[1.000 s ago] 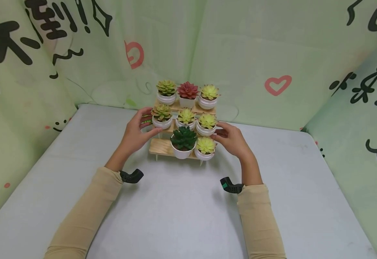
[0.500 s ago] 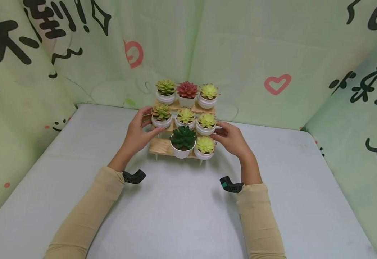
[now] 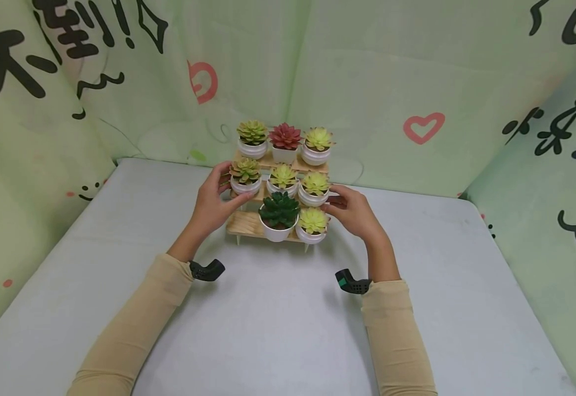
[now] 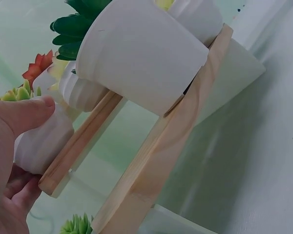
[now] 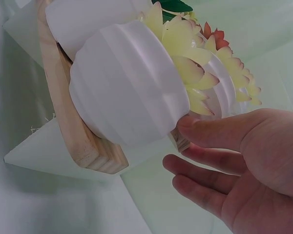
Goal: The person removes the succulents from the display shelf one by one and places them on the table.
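Observation:
A three-tier wooden plant stand (image 3: 245,224) bears several potted succulents. My left hand (image 3: 210,204) holds the green succulent in a white pot (image 3: 245,187) at the left of the middle tier. In the left wrist view the thumb (image 4: 31,113) presses that pot's side, with fingertips by the shelf's end. My right hand (image 3: 353,213) pinches the right end of the middle shelf (image 5: 180,141), beside a yellow-green succulent (image 3: 314,183). Its thumb tip lies against the shelf end and the index finger passes behind; two other fingers extend below, touching nothing visible.
On the bottom tier stand a dark green succulent (image 3: 279,212) and a yellow one (image 3: 313,221), with bare wood at left. A red succulent (image 3: 285,137) is in the top row. Behind the white table (image 3: 278,319) hangs a printed green curtain (image 3: 357,71).
My left wrist has shifted slightly right, and the left thumb reaches further across the front of its pot. The right hand and the stand stay nearly still; the view drifts slightly.

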A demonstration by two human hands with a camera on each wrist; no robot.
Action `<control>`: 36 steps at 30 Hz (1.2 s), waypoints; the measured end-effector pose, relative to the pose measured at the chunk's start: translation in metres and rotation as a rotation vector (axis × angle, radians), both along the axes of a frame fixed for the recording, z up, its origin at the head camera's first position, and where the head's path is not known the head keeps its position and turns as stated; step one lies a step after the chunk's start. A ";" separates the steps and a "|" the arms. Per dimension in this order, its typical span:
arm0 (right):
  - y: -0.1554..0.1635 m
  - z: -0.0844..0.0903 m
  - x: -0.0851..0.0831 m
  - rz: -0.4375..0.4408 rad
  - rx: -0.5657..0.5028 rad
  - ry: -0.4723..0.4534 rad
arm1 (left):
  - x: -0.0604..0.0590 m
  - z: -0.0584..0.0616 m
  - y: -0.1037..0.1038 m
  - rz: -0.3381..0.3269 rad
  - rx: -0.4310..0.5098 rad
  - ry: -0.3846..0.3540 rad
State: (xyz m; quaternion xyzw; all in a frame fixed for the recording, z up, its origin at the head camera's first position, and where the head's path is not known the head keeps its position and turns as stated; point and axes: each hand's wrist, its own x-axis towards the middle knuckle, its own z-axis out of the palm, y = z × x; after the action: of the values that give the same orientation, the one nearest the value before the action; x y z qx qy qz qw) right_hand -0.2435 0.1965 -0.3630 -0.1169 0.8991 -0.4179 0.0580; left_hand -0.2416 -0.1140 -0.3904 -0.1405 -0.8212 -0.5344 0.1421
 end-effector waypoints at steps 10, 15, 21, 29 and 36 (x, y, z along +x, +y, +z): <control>0.001 0.000 0.001 -0.001 0.002 0.005 | 0.000 0.001 0.003 0.010 -0.010 0.003; 0.002 -0.001 0.001 -0.001 0.002 0.012 | 0.001 0.001 0.005 0.016 -0.015 0.005; 0.002 -0.003 0.001 -0.001 -0.004 0.006 | 0.004 0.002 0.002 0.033 -0.021 0.009; 0.001 -0.005 -0.001 -0.001 -0.003 0.006 | 0.006 0.002 -0.008 0.053 -0.022 0.011; 0.001 -0.003 -0.002 0.005 -0.002 0.015 | 0.006 0.001 -0.014 0.053 -0.021 0.024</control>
State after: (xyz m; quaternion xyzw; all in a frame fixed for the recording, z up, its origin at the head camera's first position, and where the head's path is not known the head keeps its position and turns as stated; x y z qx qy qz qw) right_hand -0.2453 0.1976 -0.3664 -0.1224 0.8988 -0.4176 0.0523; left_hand -0.2351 -0.1283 -0.3891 -0.1265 -0.8285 -0.5201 0.1648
